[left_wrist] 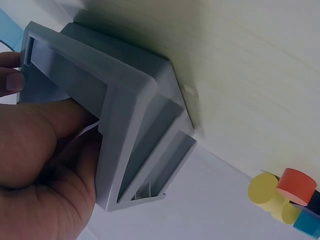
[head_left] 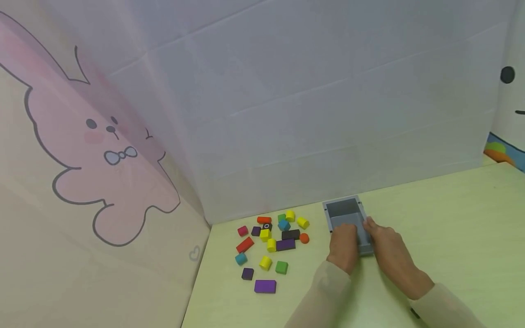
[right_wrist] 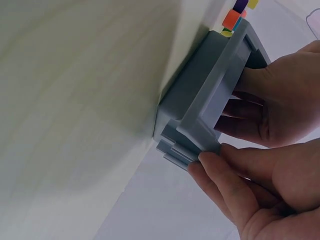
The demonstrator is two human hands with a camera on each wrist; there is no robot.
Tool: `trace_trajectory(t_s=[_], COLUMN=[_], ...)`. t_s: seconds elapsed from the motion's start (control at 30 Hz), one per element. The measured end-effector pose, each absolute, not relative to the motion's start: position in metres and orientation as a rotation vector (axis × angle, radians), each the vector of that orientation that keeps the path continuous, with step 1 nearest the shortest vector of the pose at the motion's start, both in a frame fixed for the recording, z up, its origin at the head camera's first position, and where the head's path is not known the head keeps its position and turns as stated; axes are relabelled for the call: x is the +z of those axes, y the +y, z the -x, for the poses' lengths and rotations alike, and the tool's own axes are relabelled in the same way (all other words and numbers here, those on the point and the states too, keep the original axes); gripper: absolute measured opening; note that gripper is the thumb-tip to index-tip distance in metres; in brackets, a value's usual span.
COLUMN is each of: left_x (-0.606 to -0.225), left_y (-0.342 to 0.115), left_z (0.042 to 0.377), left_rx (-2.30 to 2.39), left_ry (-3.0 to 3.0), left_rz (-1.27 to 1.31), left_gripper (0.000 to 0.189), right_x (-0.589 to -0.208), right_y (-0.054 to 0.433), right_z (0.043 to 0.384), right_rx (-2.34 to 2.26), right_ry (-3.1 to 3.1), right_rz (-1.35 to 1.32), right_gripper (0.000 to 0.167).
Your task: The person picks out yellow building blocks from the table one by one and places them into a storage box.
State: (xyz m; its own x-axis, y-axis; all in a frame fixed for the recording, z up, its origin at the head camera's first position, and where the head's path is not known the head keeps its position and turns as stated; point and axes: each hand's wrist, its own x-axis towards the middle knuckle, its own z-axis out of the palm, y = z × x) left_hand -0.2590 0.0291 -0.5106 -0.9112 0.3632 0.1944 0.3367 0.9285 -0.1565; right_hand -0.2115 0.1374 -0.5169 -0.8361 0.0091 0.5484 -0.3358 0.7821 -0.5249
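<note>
Beige fabric sleeves (head_left: 321, 294), bottom edge. R hand (head_left: 391, 255) pinches rim of grey rect. plastic bin (head_left: 343, 208), ctr-right; L hand (head_left: 344, 246) inside, grip can't tell. Multicol. cuboid/cyl. blocks (head_left: 271, 245) loose, lower ctr, none seen in bin. Est.: R grip done, bin work unfinished.

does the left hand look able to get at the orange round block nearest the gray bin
Probably yes: the left hand is inside the gray bin and would first have to lift out, but only bare tabletop shows between that bin and the orange round block.
</note>
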Motion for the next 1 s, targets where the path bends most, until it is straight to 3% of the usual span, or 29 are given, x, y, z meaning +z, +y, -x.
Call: trace_trajectory(t_s=[1.0], left_x=[-0.5083], left_y=[0.0391], left_z=[0.2671], left_rx=[0.153], left_ry=[-2.892], left_rz=[0.461], left_gripper=[0.009], right_x=[-0.5114], right_y=[0.1386], right_z=[0.2133], right_rx=[0.874], right_ry=[-2.499], right_rz=[-0.234], right_gripper=[0.033])
